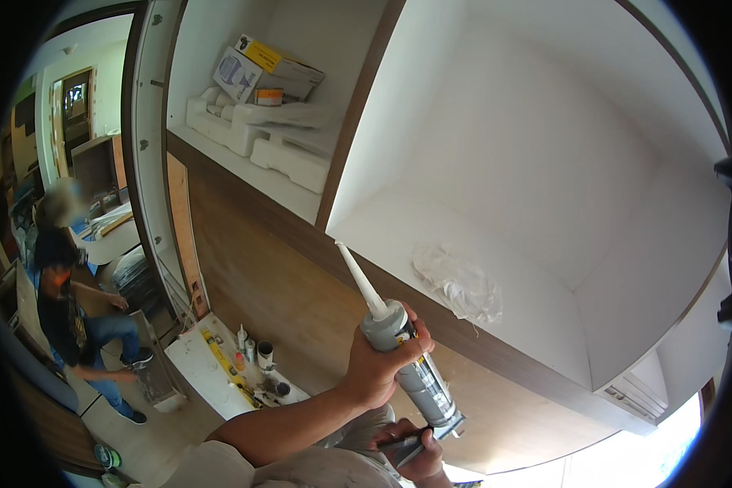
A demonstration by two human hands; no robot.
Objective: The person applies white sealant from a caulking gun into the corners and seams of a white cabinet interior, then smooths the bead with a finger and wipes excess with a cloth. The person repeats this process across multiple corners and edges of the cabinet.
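A caulking gun loaded with a grey cartridge slants up and to the left in front of the cabinet. My left hand wraps round the upper part of the cartridge. Lower down, my right hand grips the gun by its handle and trigger. The long white nozzle has its tip close to the brown front edge of the cabinet, where an upright divider meets it; whether they touch I cannot tell. Crumpled clear plastic lies inside the white right compartment.
White foam pieces and small boxes fill the left compartment. Below, a white board carries a yellow spirit level, bottles and cans. At the left, another person bends beside a grey drawer-like box.
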